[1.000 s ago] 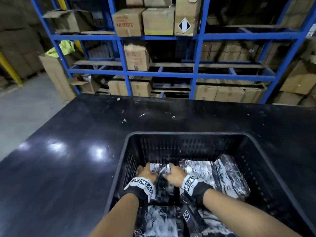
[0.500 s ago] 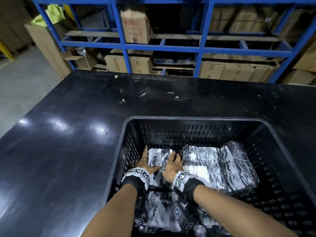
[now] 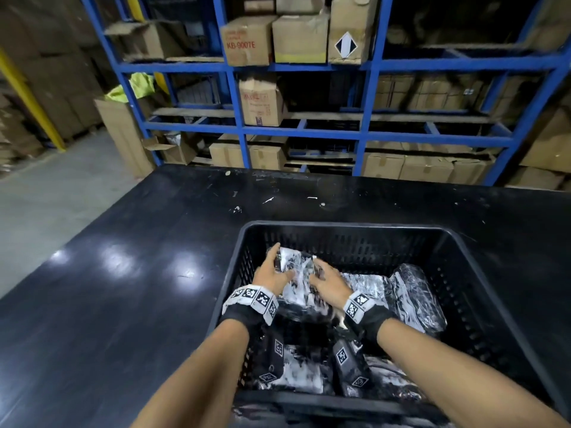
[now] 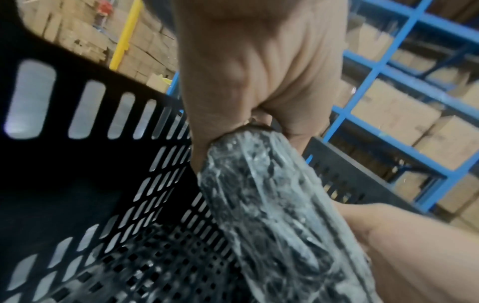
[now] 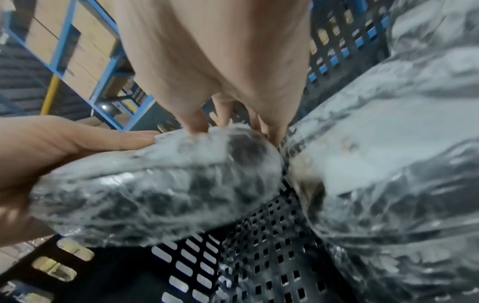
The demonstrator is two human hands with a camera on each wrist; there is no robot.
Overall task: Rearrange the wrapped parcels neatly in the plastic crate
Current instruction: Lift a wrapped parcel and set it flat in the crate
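Observation:
A black perforated plastic crate (image 3: 340, 227) stands on the black table (image 3: 123, 288). Inside lie several parcels wrapped in clear film. Both hands hold one wrapped parcel (image 3: 298, 270) lifted above the crate floor near the far left corner. My left hand (image 3: 272, 273) grips its left side; in the left wrist view the fingers curl round the parcel's end (image 4: 259, 184). My right hand (image 3: 327, 279) grips its right side, fingertips (image 5: 197, 125) on its far edge. More parcels (image 3: 411, 295) lie to the right, others (image 3: 302, 369) near the front under my wrists.
Blue steel shelving (image 3: 364, 72) loaded with cardboard boxes (image 3: 247, 41) stands behind the table. Concrete floor (image 3: 46, 196) and a yellow post (image 3: 27, 97) are at the left. Bare crate floor (image 5: 259, 246) shows below the lifted parcel.
Both hands have raised the parcel off the crate floor and carried it toward the far left corner. The head view has tilted up, showing more shelving.

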